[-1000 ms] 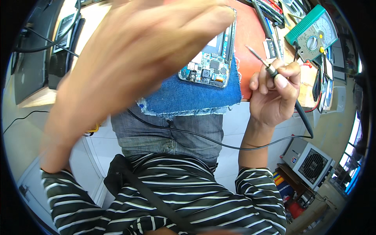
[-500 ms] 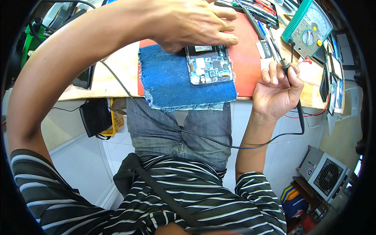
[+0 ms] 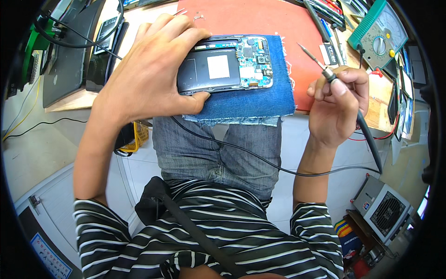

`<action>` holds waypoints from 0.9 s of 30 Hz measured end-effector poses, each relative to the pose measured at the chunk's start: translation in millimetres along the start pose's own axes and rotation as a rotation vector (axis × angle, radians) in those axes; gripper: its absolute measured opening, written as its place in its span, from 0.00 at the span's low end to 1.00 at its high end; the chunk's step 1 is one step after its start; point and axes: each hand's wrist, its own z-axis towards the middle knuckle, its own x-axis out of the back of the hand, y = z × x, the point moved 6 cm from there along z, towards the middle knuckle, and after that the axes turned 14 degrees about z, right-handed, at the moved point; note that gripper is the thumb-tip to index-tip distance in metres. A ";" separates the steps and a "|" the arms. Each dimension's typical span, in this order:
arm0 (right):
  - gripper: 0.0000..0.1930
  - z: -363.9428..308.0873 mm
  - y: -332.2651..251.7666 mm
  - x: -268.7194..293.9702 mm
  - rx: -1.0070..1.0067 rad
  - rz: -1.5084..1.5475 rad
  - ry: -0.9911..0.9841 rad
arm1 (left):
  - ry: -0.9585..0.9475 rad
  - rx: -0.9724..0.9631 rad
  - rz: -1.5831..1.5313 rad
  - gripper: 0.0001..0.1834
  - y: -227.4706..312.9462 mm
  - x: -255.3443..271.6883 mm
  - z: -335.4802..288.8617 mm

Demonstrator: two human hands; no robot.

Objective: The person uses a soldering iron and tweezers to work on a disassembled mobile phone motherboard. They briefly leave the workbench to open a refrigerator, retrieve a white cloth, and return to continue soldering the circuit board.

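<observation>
An opened smartphone [image 3: 217, 67] lies sideways on a frayed piece of blue denim [image 3: 232, 104], its circuit board toward the right and the black battery area toward the left. My left hand [image 3: 155, 74] grips the phone's left end, thumb on the near edge and fingers on the far edge. Off to the right, my right hand [image 3: 338, 100] holds a soldering iron [image 3: 328, 73] between thumb and fingers. The iron's thin tip points up and left, apart from the phone. Its black cable loops down and runs left across my lap.
An orange-red mat [image 3: 260, 18] lies under the denim on the wooden table. A green analog multimeter [image 3: 378, 44] stands at the far right, near pens and tools. Dark flat devices [image 3: 69, 56] and a looping black cable fill the left side. A boxy grey appliance [image 3: 388, 209] sits lower right.
The phone has turned from upright to sideways, its board now toward the right. My left hand has come down and left around its end. The soldering iron's tip has tilted to the left.
</observation>
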 end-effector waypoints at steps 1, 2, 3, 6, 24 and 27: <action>0.08 -1.4 -0.5 -6.8 -0.004 -0.116 -0.055 | 0.094 -0.006 -0.044 0.43 1.4 -1.3 -6.0; 0.09 -1.4 0.8 -13.2 -0.021 -0.152 -0.113 | 0.148 0.020 -0.070 0.44 0.9 -4.6 -11.3; 0.09 -0.2 2.8 -17.8 -0.062 -0.201 -0.160 | 0.186 0.060 -0.085 0.45 -1.1 -8.2 -15.3; 0.08 8.6 6.3 -26.0 -0.137 -0.254 -0.263 | 0.289 0.077 -0.192 0.48 -6.3 -17.3 -23.2; 0.11 10.5 14.2 -22.4 -0.327 -0.436 -0.246 | 0.378 0.096 -0.548 0.54 -14.4 -38.8 -28.1; 0.11 7.9 15.9 -25.1 -0.318 -0.417 -0.297 | 0.377 0.098 -0.564 0.54 -15.3 -39.0 -27.8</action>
